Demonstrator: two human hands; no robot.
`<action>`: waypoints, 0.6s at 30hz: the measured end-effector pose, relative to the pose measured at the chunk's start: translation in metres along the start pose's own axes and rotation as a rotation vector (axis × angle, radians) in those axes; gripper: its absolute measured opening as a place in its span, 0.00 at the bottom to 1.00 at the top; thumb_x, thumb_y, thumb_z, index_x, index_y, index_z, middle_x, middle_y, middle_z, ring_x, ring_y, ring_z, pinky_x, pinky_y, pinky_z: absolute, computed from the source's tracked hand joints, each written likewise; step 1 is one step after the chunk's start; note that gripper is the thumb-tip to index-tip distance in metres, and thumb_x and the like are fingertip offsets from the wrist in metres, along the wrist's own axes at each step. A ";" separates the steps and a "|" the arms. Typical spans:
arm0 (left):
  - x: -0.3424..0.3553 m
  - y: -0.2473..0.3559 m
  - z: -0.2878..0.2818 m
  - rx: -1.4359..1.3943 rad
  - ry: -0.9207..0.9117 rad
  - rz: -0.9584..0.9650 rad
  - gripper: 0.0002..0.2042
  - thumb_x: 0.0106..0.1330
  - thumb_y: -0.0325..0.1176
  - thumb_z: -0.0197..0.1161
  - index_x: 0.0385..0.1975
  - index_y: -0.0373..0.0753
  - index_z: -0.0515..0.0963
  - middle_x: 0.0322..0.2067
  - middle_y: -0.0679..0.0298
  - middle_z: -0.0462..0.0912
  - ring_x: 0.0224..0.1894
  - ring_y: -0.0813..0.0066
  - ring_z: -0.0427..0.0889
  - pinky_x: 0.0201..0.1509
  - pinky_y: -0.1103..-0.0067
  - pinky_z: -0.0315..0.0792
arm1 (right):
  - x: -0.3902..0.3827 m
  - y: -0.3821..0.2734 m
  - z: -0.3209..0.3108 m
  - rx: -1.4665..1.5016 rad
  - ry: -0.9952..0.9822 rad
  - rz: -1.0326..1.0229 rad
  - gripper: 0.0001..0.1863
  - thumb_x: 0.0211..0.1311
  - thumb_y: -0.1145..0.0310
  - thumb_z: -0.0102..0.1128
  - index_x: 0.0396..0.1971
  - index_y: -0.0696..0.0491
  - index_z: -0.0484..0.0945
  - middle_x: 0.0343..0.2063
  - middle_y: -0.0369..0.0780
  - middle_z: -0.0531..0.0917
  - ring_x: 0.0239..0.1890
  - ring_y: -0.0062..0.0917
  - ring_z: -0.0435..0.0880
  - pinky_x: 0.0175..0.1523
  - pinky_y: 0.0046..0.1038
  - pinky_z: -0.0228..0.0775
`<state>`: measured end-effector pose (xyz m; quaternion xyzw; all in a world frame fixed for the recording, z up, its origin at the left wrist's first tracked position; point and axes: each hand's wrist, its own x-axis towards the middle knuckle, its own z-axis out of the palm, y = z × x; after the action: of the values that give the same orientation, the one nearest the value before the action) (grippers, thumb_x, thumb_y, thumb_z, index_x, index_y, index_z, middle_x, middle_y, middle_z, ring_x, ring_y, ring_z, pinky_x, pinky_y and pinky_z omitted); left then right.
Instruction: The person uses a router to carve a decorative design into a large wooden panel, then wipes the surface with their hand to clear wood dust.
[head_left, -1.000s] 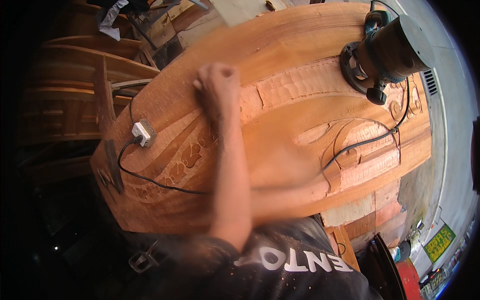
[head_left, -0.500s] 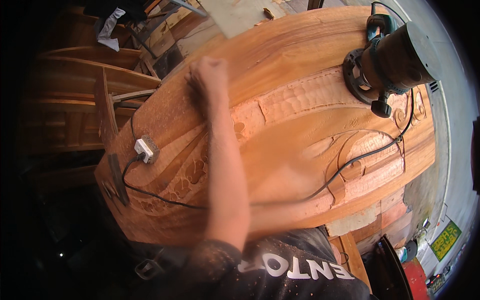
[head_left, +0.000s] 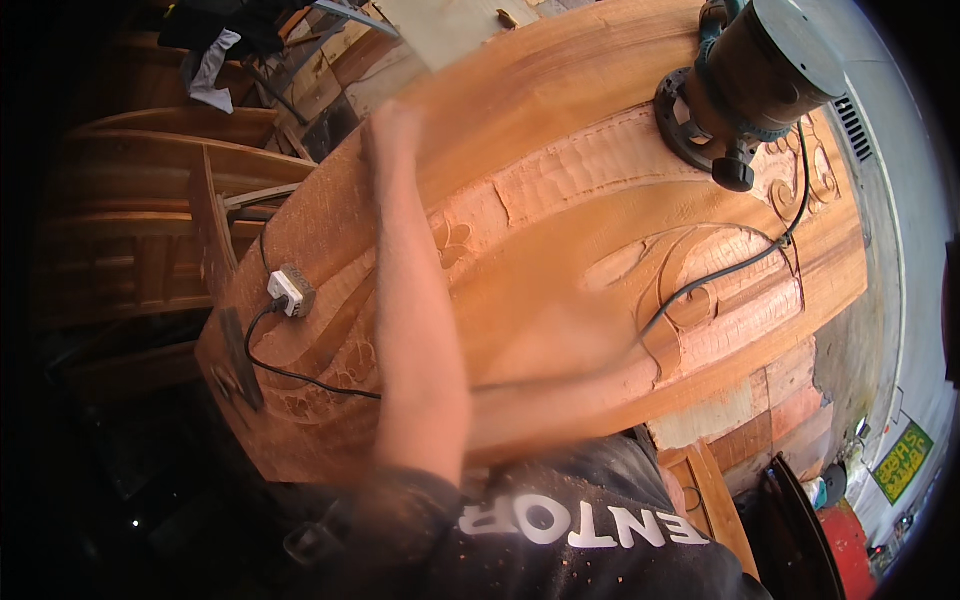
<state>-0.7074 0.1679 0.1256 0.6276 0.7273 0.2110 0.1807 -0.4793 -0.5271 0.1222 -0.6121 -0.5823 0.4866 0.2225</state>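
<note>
A large carved wooden panel (head_left: pixel 560 250) lies in front of me, with scrolls and leaves cut into it. My left hand (head_left: pixel 395 130) is at the panel's far left edge, its arm stretched across the carving. That hand is blurred, and its fingers do not show clearly enough to tell what, if anything, they hold. Over the lower middle of the panel is a pale, skin-coloured smear, which looks like my right hand (head_left: pixel 580 330) in fast motion; its fingers cannot be made out. A corded router (head_left: pixel 755 85) stands on the panel's far right part.
The black power cord (head_left: pixel 725 280) crosses the panel to a white plug (head_left: pixel 287 291) at the left. Wooden frames (head_left: pixel 150 210) are stacked beyond the left edge. Wood pieces (head_left: pixel 770 415) lie on the floor at right, near a green and yellow sign (head_left: pixel 903 462).
The view has shifted, so the panel and router appear farther up and left. My left arm lies slightly farther left across the carving. The smear over the lower middle persists.
</note>
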 end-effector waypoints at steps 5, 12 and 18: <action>-0.029 0.009 -0.021 0.069 -0.147 -0.047 0.09 0.55 0.34 0.72 0.28 0.35 0.82 0.28 0.58 0.86 0.30 0.69 0.81 0.40 0.71 0.74 | -0.037 -0.006 0.006 -0.015 0.018 -0.036 0.27 0.66 0.61 0.58 0.61 0.59 0.74 0.65 0.57 0.72 0.65 0.53 0.75 0.69 0.48 0.69; -0.116 -0.004 -0.031 -0.077 -0.289 -0.030 0.10 0.56 0.34 0.73 0.25 0.36 0.81 0.24 0.62 0.83 0.27 0.72 0.78 0.35 0.71 0.72 | -0.095 -0.015 0.004 -0.026 0.064 -0.090 0.27 0.66 0.62 0.58 0.61 0.59 0.74 0.64 0.57 0.73 0.65 0.53 0.75 0.68 0.48 0.69; -0.200 0.006 -0.069 0.087 -0.331 -0.102 0.18 0.61 0.46 0.65 0.39 0.36 0.87 0.43 0.46 0.89 0.47 0.46 0.87 0.50 0.63 0.79 | -0.133 -0.028 -0.009 -0.019 0.094 -0.164 0.26 0.66 0.62 0.58 0.61 0.59 0.74 0.64 0.57 0.73 0.64 0.53 0.75 0.68 0.48 0.69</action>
<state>-0.7092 -0.0352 0.1863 0.6234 0.7270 0.0637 0.2808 -0.4654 -0.6420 0.1943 -0.5867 -0.6237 0.4321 0.2829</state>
